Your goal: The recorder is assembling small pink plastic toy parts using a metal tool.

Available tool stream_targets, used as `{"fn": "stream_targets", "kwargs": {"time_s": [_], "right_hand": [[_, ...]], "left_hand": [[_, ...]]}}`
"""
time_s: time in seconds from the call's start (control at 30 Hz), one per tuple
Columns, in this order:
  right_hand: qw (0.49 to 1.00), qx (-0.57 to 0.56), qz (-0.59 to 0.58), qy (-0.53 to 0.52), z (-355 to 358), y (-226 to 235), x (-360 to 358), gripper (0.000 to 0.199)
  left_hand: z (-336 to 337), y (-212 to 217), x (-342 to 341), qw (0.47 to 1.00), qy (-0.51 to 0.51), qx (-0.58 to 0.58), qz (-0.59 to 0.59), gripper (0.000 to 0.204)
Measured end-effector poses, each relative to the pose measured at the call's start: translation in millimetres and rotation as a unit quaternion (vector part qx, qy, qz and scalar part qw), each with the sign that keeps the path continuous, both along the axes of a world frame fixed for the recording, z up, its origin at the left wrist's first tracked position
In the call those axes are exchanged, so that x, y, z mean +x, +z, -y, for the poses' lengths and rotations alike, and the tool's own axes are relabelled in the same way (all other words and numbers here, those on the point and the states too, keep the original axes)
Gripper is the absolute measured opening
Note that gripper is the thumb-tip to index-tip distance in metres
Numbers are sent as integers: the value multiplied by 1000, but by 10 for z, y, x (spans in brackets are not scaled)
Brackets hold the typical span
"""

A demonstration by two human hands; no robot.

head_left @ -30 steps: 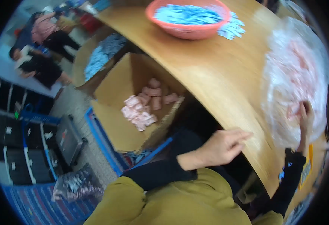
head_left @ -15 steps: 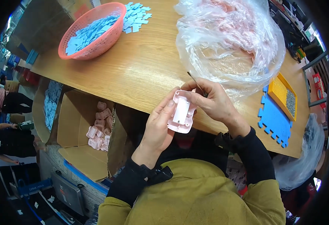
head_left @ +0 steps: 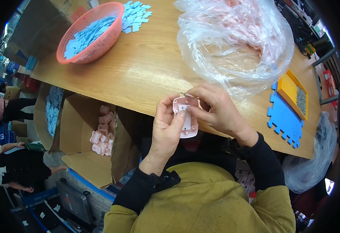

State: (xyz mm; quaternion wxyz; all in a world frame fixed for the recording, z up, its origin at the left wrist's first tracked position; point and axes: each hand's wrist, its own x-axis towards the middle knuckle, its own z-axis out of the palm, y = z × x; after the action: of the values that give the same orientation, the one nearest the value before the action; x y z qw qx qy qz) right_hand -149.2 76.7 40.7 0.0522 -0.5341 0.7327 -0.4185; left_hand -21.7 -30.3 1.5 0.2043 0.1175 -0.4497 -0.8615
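Note:
My left hand (head_left: 165,126) is closed around a pale pink plastic casing half (head_left: 192,128), its hollow side up, small screw posts along the rim. A white rectangular piece (head_left: 187,123) lies inside the casing, and my left thumb presses on it. My right hand (head_left: 220,110) is bent over the casing's upper right, its thumb and fingers touching the inside and the top edge. Whatever those right fingers pinch is hidden; the thin dark tool seen earlier does not show now. Both hands are just off the table's near edge.
A coral basket (head_left: 90,55) of light blue pieces stands on the table (head_left: 146,73), more pieces (head_left: 135,17) beside it. A clear plastic bag (head_left: 205,42) holds pink parts. A yellow tray (head_left: 288,89) rests on a blue foam mat (head_left: 284,120). Below left, a cardboard box (head_left: 76,120) contains pink parts.
My right fingers have moved down onto the casing, and the thin dark tool at that hand has gone from sight. My left thumb now presses on the white piece inside.

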Motion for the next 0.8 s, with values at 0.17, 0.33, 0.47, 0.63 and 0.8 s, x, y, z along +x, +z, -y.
{"fn": "stream_targets", "kwargs": {"time_s": [0.17,0.33,0.47,0.63,0.8], "right_hand": [[994,-26,-109,-3,63,34,93,20],[982,-62,-178,6,123,-9,185,27],[983,-50,-175,12,60,1,249,30],[985,-47,-160,33,140,-8,279,30],[989,-66,-125,47,164,-41,267,30]], "left_hand": [[114,41,41,999,-3,-33,11,35],[241,26,118,997,-28,-58,34,31],[198,34,117,997,-48,-51,28,27],[245,34,187,998,-49,-36,26,26],[300,12,184,996,-67,-35,38,24]]}}
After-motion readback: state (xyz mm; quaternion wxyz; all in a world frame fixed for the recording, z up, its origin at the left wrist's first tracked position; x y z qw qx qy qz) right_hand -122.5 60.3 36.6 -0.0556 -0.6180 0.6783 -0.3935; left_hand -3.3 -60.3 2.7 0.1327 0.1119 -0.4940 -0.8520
